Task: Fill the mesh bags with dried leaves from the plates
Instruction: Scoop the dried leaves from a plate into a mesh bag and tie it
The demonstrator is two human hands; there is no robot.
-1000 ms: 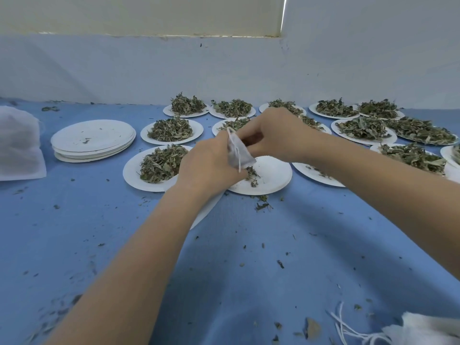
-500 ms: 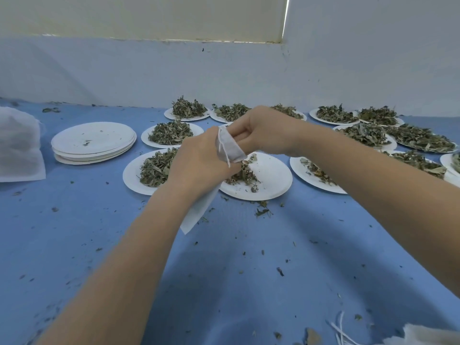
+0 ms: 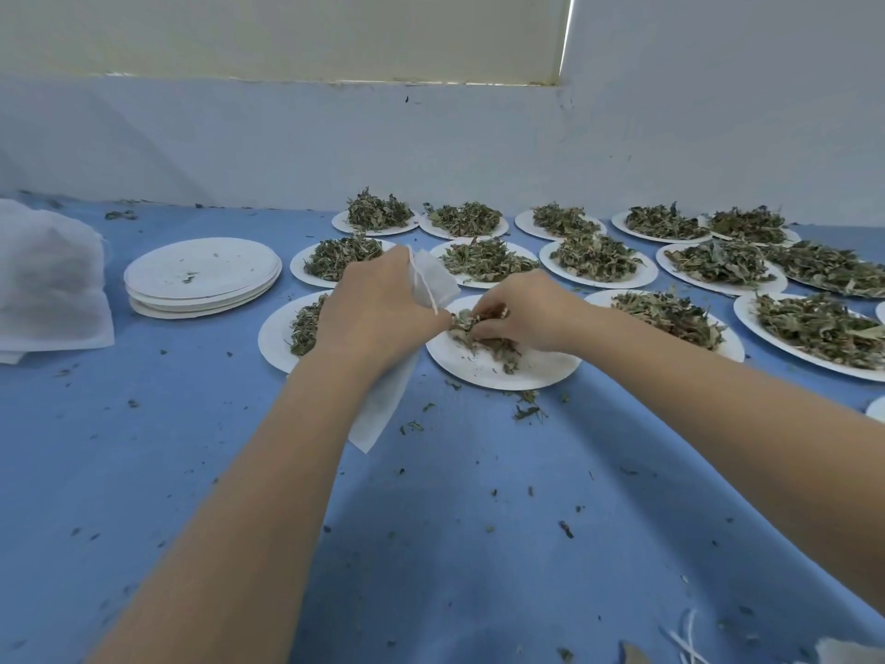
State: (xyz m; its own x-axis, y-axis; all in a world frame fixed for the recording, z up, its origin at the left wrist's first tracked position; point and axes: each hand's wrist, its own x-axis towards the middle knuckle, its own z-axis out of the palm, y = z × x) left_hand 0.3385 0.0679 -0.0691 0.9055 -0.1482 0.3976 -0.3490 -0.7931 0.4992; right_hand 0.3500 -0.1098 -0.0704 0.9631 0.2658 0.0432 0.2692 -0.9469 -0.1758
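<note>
Head view: the left hand (image 3: 378, 311) grips a white mesh bag (image 3: 433, 282) by its mouth, fingers curled round the fabric, a drawstring (image 3: 426, 292) hanging over the edge and the bag's lower end (image 3: 383, 404) trailing down to the blue table (image 3: 215, 472). The right hand (image 3: 527, 311) is on the near plate (image 3: 503, 366), fingers bent round a clump of dried leaves (image 3: 479, 328) just beside the bag's mouth. That plate is nearly bare; many full plates sit behind and to the right, a stack of used plates (image 3: 203, 275) at the left, and a pile of mesh bags (image 3: 48, 280) at the far left.

The likely slip is spillage: the mouth looks narrow and floppy, so leaves could drop past it and join the crumbs on the table. Brittle leaves may also crumble under a tight pinch.
</note>
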